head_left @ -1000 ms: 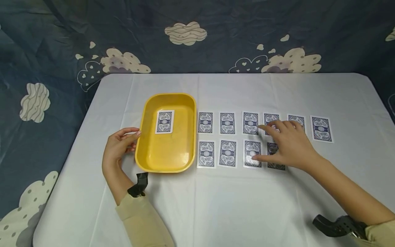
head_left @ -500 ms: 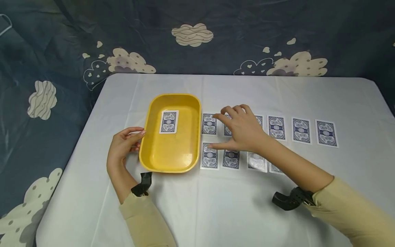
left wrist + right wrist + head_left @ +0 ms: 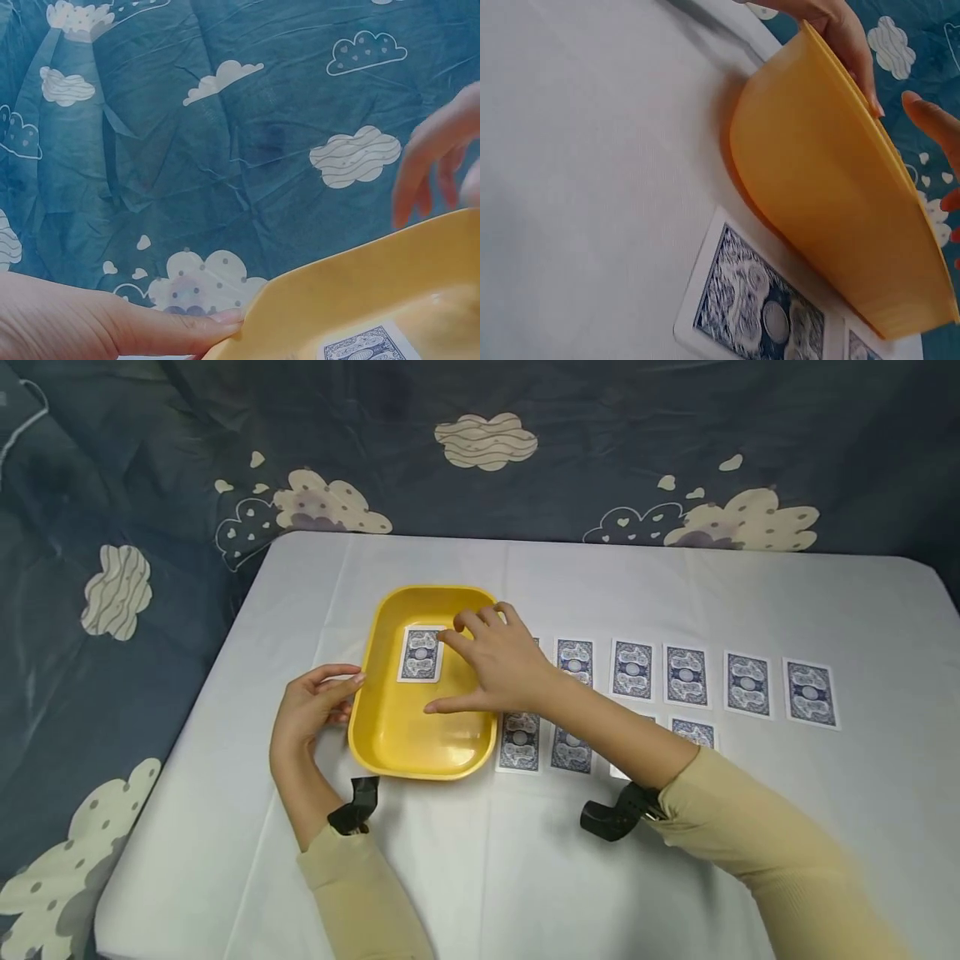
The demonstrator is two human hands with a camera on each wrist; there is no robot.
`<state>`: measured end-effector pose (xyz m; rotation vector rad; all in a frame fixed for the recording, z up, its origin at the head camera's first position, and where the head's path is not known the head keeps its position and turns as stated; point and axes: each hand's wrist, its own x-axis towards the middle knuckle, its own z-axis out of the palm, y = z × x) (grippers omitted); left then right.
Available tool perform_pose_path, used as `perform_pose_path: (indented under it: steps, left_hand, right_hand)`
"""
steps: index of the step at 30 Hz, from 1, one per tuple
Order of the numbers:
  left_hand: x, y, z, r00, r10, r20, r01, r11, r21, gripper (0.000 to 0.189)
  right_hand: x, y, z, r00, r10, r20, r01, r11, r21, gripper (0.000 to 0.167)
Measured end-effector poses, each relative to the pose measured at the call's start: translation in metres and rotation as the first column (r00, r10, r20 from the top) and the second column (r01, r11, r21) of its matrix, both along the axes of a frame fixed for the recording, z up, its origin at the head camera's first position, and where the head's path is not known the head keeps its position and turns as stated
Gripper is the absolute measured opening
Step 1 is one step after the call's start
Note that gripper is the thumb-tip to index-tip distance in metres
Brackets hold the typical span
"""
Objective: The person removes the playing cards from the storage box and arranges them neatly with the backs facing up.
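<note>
A yellow plastic tray (image 3: 401,739) stands on the white-covered table. One blue-backed playing card (image 3: 421,654) lies in it, face down. My left hand (image 3: 309,714) pinches the tray's left rim; the left wrist view shows its thumb (image 3: 184,334) on that edge. Over the tray's right half hovers my right hand (image 3: 502,668), thumb and fingers spread, nothing between them. Its index fingertip overlaps the card's upper right corner in the head view. In the right wrist view, the thumb (image 3: 930,120) stands beyond the tray's rim.
Two rows of face-down playing cards run rightward from the tray, among them one at the far right (image 3: 812,693) and one in the lower row (image 3: 519,743). My right forearm covers part of the lower row. A dark cloud-patterned cloth (image 3: 555,485) hangs behind the table.
My right hand has swept left from above the card rows to above the tray. My left hand has kept its grip on the rim. The head view has shifted slightly.
</note>
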<state>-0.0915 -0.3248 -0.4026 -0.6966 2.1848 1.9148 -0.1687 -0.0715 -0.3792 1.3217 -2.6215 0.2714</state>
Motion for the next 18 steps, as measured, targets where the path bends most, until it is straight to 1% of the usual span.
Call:
perform_pose_path:
  steps: [4,6,13,16,18]
  left_hand:
    - [-0.001,-0.001,-0.001,1.0,-0.002,-0.004,0.002,1.0,-0.001,0.025]
    - [-0.001,-0.001,-0.001,1.0,0.001,0.0,-0.001,1.0,-0.006,0.027]
    - [-0.002,-0.001,-0.002,1.0,0.004,0.016,-0.004,1.0,-0.015,0.03]
    - [-0.002,-0.002,-0.002,1.0,0.001,0.014,-0.001,1.0,-0.01,0.03]
    - [-0.002,-0.002,-0.002,1.0,0.002,0.012,-0.002,1.0,-0.009,0.03]
  right_hand:
    - [-0.005,-0.019,-0.009,1.0,0.023,-0.002,-0.023,1.0,0.019,0.087]
    - [-0.008,-0.028,-0.013,1.0,0.018,0.018,-0.019,0.999,0.043,0.086]
    - [-0.021,-0.052,-0.024,0.993,-0.048,0.104,0.033,0.989,0.146,0.075]
    - [-0.025,-0.058,-0.028,0.986,-0.083,0.142,0.056,0.982,0.18,0.073]
    - [-0.027,-0.061,-0.031,0.977,-0.113,0.183,0.073,0.975,0.209,0.074]
